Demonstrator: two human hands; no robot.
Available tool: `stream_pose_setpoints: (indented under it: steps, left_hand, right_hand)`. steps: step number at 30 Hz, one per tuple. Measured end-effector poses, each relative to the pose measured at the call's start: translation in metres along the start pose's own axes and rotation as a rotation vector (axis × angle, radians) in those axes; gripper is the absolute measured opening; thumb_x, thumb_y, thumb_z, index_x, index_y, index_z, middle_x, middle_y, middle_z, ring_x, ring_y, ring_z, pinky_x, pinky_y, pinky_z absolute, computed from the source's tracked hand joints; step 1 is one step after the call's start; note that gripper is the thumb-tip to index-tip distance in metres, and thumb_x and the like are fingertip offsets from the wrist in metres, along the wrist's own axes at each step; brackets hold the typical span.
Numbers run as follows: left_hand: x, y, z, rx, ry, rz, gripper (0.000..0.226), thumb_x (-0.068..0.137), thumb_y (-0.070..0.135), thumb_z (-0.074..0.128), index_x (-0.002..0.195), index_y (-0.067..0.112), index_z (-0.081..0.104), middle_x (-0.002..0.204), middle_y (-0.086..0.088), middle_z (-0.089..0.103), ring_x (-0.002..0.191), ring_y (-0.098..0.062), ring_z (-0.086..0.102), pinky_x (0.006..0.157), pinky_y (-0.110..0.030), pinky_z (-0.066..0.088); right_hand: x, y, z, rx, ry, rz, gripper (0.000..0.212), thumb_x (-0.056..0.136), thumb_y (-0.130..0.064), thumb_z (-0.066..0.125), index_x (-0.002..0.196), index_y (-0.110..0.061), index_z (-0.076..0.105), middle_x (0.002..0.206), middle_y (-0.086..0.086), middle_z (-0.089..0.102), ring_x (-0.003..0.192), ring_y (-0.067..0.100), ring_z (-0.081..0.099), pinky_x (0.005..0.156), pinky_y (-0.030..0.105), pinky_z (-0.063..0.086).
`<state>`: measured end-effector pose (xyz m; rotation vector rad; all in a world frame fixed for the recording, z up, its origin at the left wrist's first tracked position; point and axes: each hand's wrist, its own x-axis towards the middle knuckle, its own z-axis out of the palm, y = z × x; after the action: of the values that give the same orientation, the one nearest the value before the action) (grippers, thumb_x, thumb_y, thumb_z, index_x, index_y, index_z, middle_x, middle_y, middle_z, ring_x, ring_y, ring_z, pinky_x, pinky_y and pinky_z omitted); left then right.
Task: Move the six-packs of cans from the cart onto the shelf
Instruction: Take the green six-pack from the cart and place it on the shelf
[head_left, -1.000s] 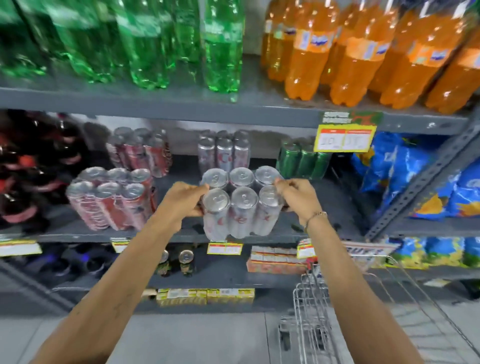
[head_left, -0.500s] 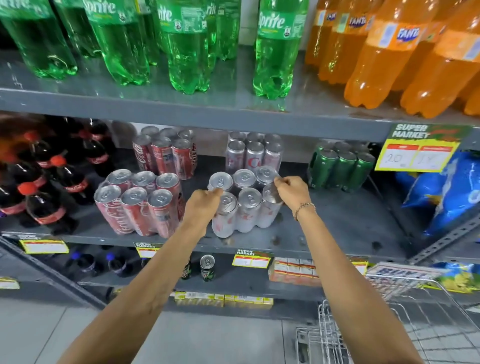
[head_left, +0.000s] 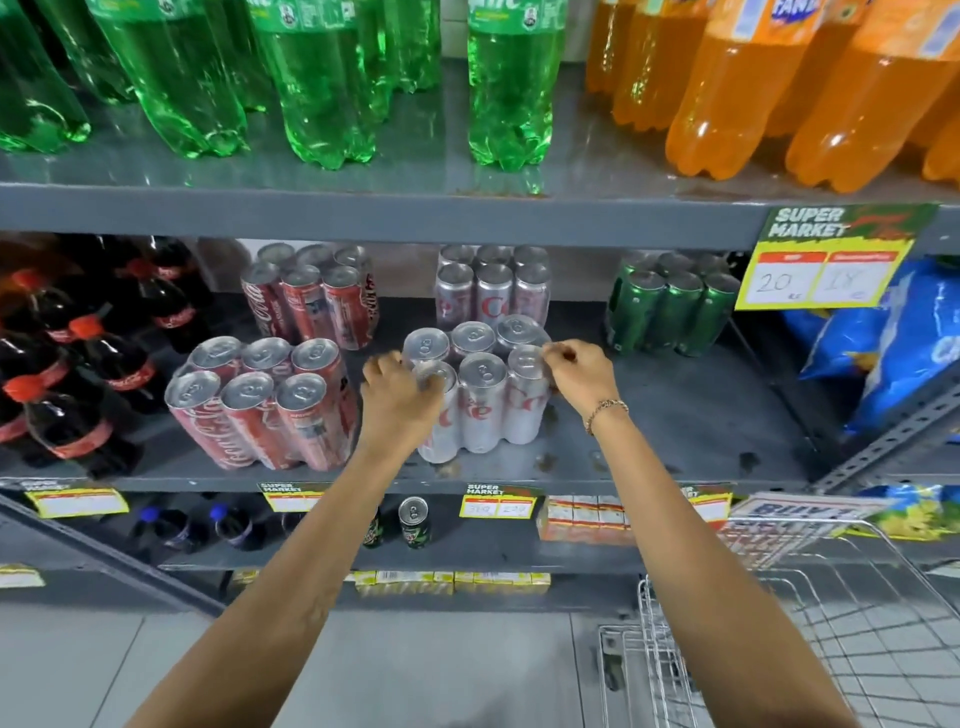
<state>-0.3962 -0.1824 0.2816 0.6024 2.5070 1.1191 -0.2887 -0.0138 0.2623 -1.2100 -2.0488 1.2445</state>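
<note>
A silver six-pack of cans (head_left: 480, 397) stands on the grey middle shelf (head_left: 649, 441), near its front. My left hand (head_left: 397, 402) grips its left front can near the top. My right hand (head_left: 582, 374) pinches the top of its right front can. Behind it stands a second silver six-pack (head_left: 493, 291). Two red six-packs (head_left: 265, 402) (head_left: 311, 293) stand to the left and a green six-pack (head_left: 670, 306) at the back right. The wire cart (head_left: 779, 639) is at the lower right; I see no packs in its visible part.
Green bottles (head_left: 322, 78) and orange bottles (head_left: 753, 88) fill the shelf above. Dark cola bottles (head_left: 78, 374) crowd the left end, blue snack bags (head_left: 893, 343) the right. Bare shelf surface lies right of the held pack. Price tags hang on the shelf edges.
The silver six-pack has moved forward and down from in front of the shelf onto the shelf surface. Both hands stayed on it, now gripping at the can tops.
</note>
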Motion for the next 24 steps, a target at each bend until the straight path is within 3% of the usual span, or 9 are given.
stream_pose_setpoints:
  steps: [2,6,8,11,13,16,20,22,24]
  left_hand:
    - [-0.015,0.011,0.011,0.035,0.121,0.185,0.045,0.089,0.019,0.053,0.129,-0.002,0.048,0.131,-0.021,0.050,0.126,-0.035,0.041,0.105,-0.039,0.030]
    - [-0.043,0.033,0.044,-0.154,0.140,0.389,0.026,0.088,0.019,0.049,0.103,0.011,0.067,0.107,-0.007,0.070,0.104,-0.028,0.062,0.096,-0.043,0.047]
    - [-0.065,0.046,0.068,-0.163,0.159,0.466,0.025,0.086,0.015,0.047,0.099,0.010,0.068,0.104,-0.003,0.070,0.100,-0.029,0.062,0.094,-0.043,0.046]
    - [-0.112,0.065,0.115,-0.227,-0.077,0.487,0.023,0.090,0.013,0.048,0.104,0.010,0.066,0.104,-0.001,0.070,0.089,-0.023,0.065,0.086,-0.027,0.048]
    - [-0.147,0.072,0.157,-0.168,-0.263,0.501,0.020,0.091,0.012,0.051,0.103,0.009,0.067,0.102,-0.004,0.073,0.084,-0.018,0.065,0.083,-0.023,0.047]
    - [-0.205,0.078,0.222,-0.084,-0.616,0.439,0.026,0.087,0.020,0.051,0.102,0.006,0.067,0.100,-0.011,0.074,0.091,-0.025,0.068,0.084,-0.034,0.051]
    - [-0.271,0.070,0.305,0.086,-0.948,0.328,0.026,0.095,0.017,0.051,0.111,0.001,0.064,0.105,-0.021,0.071,0.094,-0.036,0.068,0.065,-0.028,0.048]
    - [-0.294,0.062,0.340,0.211,-1.043,0.333,0.027,0.095,0.019,0.051,0.112,0.003,0.064,0.110,-0.016,0.071,0.099,-0.032,0.068,0.076,-0.030,0.053]
    - [-0.316,0.055,0.369,0.332,-1.121,0.324,0.028,0.094,0.019,0.051,0.112,0.004,0.065,0.114,-0.013,0.070,0.106,-0.029,0.066,0.086,-0.034,0.052]
  right_hand:
    - [-0.010,0.003,-0.008,-0.022,0.031,-0.027,0.023,0.088,-0.012,0.049,0.101,-0.009,0.068,0.093,-0.001,0.066,0.083,0.013,0.057,0.075,0.021,0.042]
    - [-0.040,0.019,-0.045,-0.009,0.129,-0.056,0.022,0.088,-0.005,0.048,0.098,-0.010,0.066,0.086,-0.001,0.065,0.074,0.009,0.058,0.060,0.002,0.041]
    - [-0.059,0.040,-0.073,0.017,0.161,-0.020,0.019,0.090,-0.010,0.050,0.098,-0.011,0.067,0.087,0.003,0.067,0.079,0.014,0.063,0.072,0.013,0.049]
    - [-0.096,0.087,-0.122,0.049,0.230,0.049,0.013,0.090,-0.016,0.054,0.089,-0.016,0.067,0.089,0.008,0.070,0.089,0.029,0.069,0.087,0.043,0.054]
    - [-0.126,0.126,-0.158,0.042,0.231,0.141,0.014,0.089,-0.015,0.055,0.081,-0.021,0.065,0.085,0.009,0.069,0.088,0.033,0.069,0.086,0.050,0.054]
    - [-0.175,0.189,-0.210,0.057,0.241,0.323,0.011,0.085,-0.025,0.056,0.079,-0.023,0.065,0.084,0.011,0.070,0.087,0.035,0.069,0.085,0.050,0.054]
    - [-0.241,0.278,-0.259,0.139,0.274,0.595,0.015,0.091,-0.021,0.055,0.082,-0.013,0.063,0.082,0.016,0.068,0.069,0.023,0.066,0.068,0.035,0.051]
    - [-0.275,0.324,-0.274,0.182,0.314,0.735,0.019,0.090,-0.019,0.056,0.073,-0.016,0.059,0.078,0.012,0.064,0.063,0.019,0.061,0.064,0.030,0.050]
    - [-0.309,0.367,-0.282,0.201,0.376,0.926,0.023,0.088,-0.023,0.057,0.065,-0.021,0.053,0.084,0.014,0.065,0.074,0.027,0.063,0.076,0.040,0.054]
